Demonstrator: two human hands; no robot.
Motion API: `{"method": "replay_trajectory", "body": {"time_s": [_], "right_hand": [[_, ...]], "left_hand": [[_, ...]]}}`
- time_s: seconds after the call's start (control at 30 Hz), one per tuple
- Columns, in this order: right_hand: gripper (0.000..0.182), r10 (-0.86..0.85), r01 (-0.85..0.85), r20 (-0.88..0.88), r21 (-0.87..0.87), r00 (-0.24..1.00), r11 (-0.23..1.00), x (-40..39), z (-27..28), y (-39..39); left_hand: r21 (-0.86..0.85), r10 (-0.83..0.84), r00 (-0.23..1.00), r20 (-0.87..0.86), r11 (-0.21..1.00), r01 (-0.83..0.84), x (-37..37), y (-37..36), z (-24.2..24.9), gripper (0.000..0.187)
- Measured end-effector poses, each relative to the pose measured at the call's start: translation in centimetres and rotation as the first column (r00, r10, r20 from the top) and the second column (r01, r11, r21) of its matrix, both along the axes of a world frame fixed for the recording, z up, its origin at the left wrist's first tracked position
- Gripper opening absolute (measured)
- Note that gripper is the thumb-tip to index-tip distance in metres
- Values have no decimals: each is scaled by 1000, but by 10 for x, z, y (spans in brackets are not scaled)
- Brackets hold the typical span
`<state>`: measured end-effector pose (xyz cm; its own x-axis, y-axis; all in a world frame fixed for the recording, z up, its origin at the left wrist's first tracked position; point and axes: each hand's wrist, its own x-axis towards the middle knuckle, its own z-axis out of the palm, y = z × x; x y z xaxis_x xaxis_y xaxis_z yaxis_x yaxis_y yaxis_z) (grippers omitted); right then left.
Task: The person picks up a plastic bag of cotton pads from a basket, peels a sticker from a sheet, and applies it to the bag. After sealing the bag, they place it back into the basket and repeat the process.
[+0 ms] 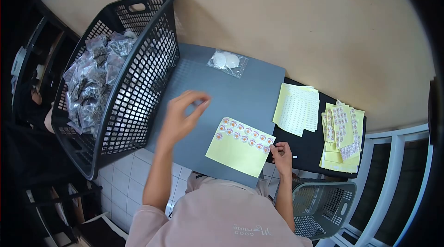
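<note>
My right hand (282, 154) pinches the right edge of a yellow sticker sheet (236, 154) between thumb and fingers. Rows of small round red-and-white stickers run along the sheet's upper part, and its lower part is bare yellow backing. Over the grey table (231, 89), to the left of the sheet, my left hand (187, 112) is raised with thumb and index finger drawn together. Blur hides whatever may be between those fingertips. Farther back on the table lies a clear plastic bag (227, 62) with round white pieces inside.
A tall dark basket (134, 89) full of small clear bags (95, 80) stands on the left. White label sheets (298, 108) and stacked yellow sticker sheets (341, 131) lie on a black surface at right. Below it sits another basket (323, 205). Part of another person shows far left.
</note>
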<state>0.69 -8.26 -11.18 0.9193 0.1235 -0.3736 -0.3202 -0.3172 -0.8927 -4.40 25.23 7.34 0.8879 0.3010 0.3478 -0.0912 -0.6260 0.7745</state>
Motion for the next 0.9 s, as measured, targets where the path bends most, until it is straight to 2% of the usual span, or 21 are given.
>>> {"method": "replay_trajectory", "body": {"time_s": [0.03,0.1,0.13,0.17,0.2,0.23,0.3,0.33,0.47,0.53,0.57,0.63,0.67,0.7,0.73,0.77,0.8,0.83,0.87,0.9], "right_hand": [[26,-15,15,-3,-14,1000,1000,1,2,1],[26,-36,36,4,-31,999,999,3,9,1],[25,-51,51,0,-27,999,998,3,16,1],[24,-67,66,-2,-24,998,998,3,21,0],[24,-76,76,8,-25,997,997,3,24,-2],[22,-98,98,3,-17,995,995,2,26,-5],[21,-125,125,7,-10,992,992,0,26,-9],[20,-136,136,3,-1,991,991,-1,25,-12],[17,-158,159,-24,38,987,987,-2,33,-13],[15,-167,171,-51,75,985,982,1,47,-10],[15,-172,175,-51,77,984,981,5,54,-7],[15,-121,113,64,108,991,988,16,70,-3],[17,-98,86,95,121,991,989,23,80,0],[17,-100,88,98,119,990,989,32,91,7],[20,-79,49,162,183,984,982,40,102,16],[25,-64,8,223,243,973,970,45,114,26],[25,-68,14,219,240,973,971,48,129,38],[25,-17,-54,203,339,979,939,52,146,53],[25,37,-119,194,433,980,894,55,155,63],[25,34,-117,196,428,980,896,58,156,68]], "left_hand": [[-97,-60,997,-45,994,55,29,4,-36,22],[12,-108,989,-104,994,110,81,5,-88,42],[12,-120,988,-95,993,122,102,5,-105,42],[270,-49,989,-140,959,85,121,5,-120,52],[510,37,986,-162,859,52,136,6,-132,61],[509,27,988,-154,859,56,147,10,-140,61],[613,122,952,-280,786,79,167,21,-157,63],[559,99,928,-360,819,129,174,28,-161,61],[519,86,923,-374,844,132,165,31,-154,55],[488,40,996,-77,873,3,155,30,-151,40],[490,35,996,-76,872,7,153,30,-148,40],[104,22,991,135,994,-36,143,24,-137,30],[101,20,990,140,994,-34,137,20,-128,30],[-200,-79,997,20,977,81,127,13,-110,29],[-491,-210,975,-68,858,151,115,6,-92,28],[-493,-215,974,-71,856,153,103,-4,-75,28],[-557,-361,931,-56,785,271,92,-17,-57,29],[-613,-499,866,-25,692,380,85,-29,-45,29],[-615,-503,864,-21,688,386,80,-39,-40,29],[-592,-572,820,10,657,466,75,-49,-36,30]]}}
